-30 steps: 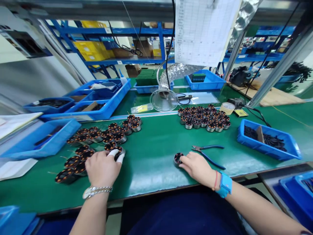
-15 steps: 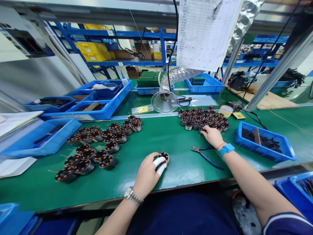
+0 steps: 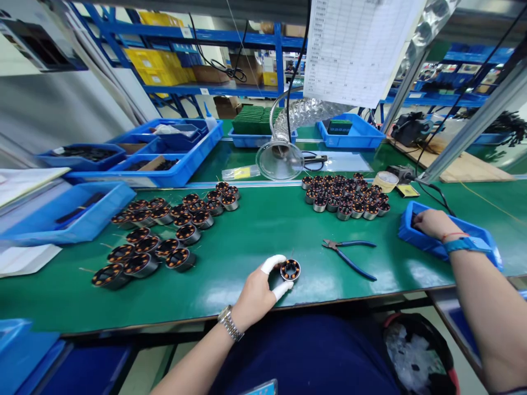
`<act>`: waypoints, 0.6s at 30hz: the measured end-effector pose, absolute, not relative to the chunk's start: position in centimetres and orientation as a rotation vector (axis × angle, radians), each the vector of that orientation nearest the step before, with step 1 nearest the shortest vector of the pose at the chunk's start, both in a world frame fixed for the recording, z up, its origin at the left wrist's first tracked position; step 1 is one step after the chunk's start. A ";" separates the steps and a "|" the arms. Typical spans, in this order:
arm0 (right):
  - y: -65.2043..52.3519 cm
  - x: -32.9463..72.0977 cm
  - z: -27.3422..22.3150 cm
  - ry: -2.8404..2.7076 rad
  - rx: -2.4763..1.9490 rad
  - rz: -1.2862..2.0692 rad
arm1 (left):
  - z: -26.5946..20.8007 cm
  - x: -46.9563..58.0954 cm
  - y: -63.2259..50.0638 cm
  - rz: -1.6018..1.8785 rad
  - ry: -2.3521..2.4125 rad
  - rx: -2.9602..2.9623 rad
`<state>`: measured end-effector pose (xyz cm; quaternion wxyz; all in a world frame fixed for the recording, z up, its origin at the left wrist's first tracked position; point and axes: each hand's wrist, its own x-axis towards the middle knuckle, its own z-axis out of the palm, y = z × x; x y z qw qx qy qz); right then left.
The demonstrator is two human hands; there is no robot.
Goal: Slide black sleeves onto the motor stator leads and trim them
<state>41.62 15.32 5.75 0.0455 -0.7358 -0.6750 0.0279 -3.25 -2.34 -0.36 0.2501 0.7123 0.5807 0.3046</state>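
Observation:
My left hand (image 3: 257, 291), with white covers on its thumb and a finger, is closed around the sides of a motor stator (image 3: 290, 270), a metal ring with copper windings inside. That stator rests on the green bench near its front edge. My right hand (image 3: 436, 224) reaches into a blue bin (image 3: 486, 255) of small black parts at the right. Its fingers are bent together, with the tips hidden among the contents, so what they pinch cannot be made out. Between the hands lie blue-handled cutting pliers (image 3: 349, 255), jaws pointing left.
One group of stators (image 3: 140, 263) covers the bench's left side; another group (image 3: 343, 211) stands at the back right, beside a tape roll (image 3: 386, 180). A clear suction hood (image 3: 280, 160) rises behind. Blue trays (image 3: 177, 174) stand at the left.
My right hand has left the right-hand group of stators and gone right into the blue bin. My left fingers have shifted to the stator's sides, uncovering its top.

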 end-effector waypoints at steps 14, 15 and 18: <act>11.9 37.5 7.9 -1.721 -2.011 -0.035 | 0.3 -1.5 -1.5 0.717 1.331 1.928; 11.0 35.7 7.8 -1.728 -1.946 0.015 | 0.3 -1.3 -1.5 0.702 1.287 1.931; 7.2 28.5 6.3 -1.788 -1.722 0.265 | 0.4 -0.8 -1.8 0.689 1.217 1.944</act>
